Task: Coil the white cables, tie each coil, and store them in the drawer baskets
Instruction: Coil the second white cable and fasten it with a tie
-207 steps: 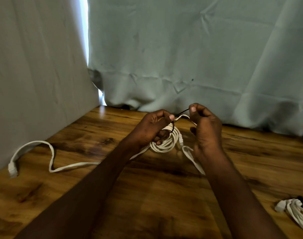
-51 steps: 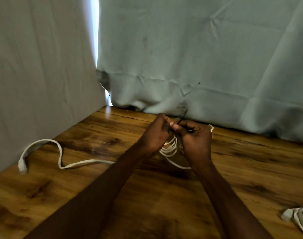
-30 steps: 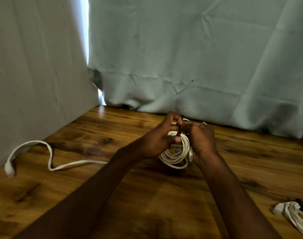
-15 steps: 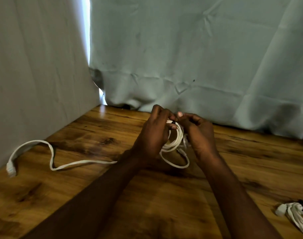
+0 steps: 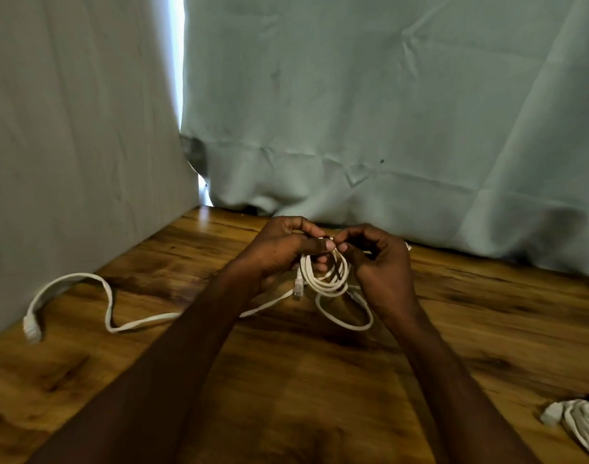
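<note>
At centre frame both grips, left hand (image 5: 279, 251) and right hand (image 5: 380, 262), remain clamped on the white coil (image 5: 324, 274); since a half-second ago one loop has sagged onto the bench (image 5: 319, 396), tie unfinished.

- Table (image 5: 319, 396): showing as wood, brown with dark grain patches, and giving off a soft sheen toward 11 o'clock.
- Backdrop (image 5: 386, 112): hanging as pale cloth, matt, and creasing in folds.
- Coiled cable (image 5: 326, 279): appearing as smooth white plastic sheathing; its plug (image 5: 298, 287) is looking clear and glossy.
- Tied coil (image 5: 577, 426) at 4 o'clock: showing the same smooth white sheathing.
</note>
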The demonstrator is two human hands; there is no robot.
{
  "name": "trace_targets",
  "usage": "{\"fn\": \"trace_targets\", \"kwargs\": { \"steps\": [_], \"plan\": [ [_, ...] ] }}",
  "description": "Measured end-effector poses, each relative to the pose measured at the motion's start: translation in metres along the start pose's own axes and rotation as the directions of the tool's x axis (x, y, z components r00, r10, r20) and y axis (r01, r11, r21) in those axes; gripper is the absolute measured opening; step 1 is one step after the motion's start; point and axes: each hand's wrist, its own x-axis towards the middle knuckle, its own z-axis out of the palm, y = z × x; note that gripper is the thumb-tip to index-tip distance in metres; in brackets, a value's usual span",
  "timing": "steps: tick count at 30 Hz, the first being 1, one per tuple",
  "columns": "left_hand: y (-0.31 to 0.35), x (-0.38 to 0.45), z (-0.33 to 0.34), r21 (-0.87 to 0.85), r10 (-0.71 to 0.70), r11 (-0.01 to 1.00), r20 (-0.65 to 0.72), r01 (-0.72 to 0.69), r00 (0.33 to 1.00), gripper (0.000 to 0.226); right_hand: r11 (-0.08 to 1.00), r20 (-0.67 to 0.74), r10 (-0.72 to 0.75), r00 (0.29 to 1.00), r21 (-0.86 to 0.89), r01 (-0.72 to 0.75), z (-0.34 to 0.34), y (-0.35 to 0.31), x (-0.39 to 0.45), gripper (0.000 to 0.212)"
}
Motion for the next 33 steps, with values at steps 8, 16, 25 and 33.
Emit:
{"fn": "trace_targets", "kwargs": {
  "steps": [8,16,25,33],
  "plan": [
    [0.007,-0.001,-0.006,-0.180,-0.101,0.978,0.047,0.108,0.994,0.040,0.938,0.065,-0.161,0.985,-0.301,0.173,0.000,0.010,-0.002,0.016],
    [0.005,0.000,-0.003,-0.152,-0.074,0.986,-0.037,0.068,0.997,0.026,0.853,0.127,-0.238,0.963,-0.447,0.270,-0.001,0.008,-0.004,0.025],
    [0.006,0.000,-0.002,-0.142,-0.087,0.987,-0.087,0.074,0.992,0.019,0.787,0.160,-0.352,0.922,-0.483,0.385,0.002,0.012,-0.003,0.022],
    [-0.006,0.002,0.009,-0.062,0.000,0.998,-0.250,-0.016,0.968,0.013,0.954,0.021,-0.238,0.971,-0.182,0.238,0.013,0.017,-0.006,0.014]
  ]
}}
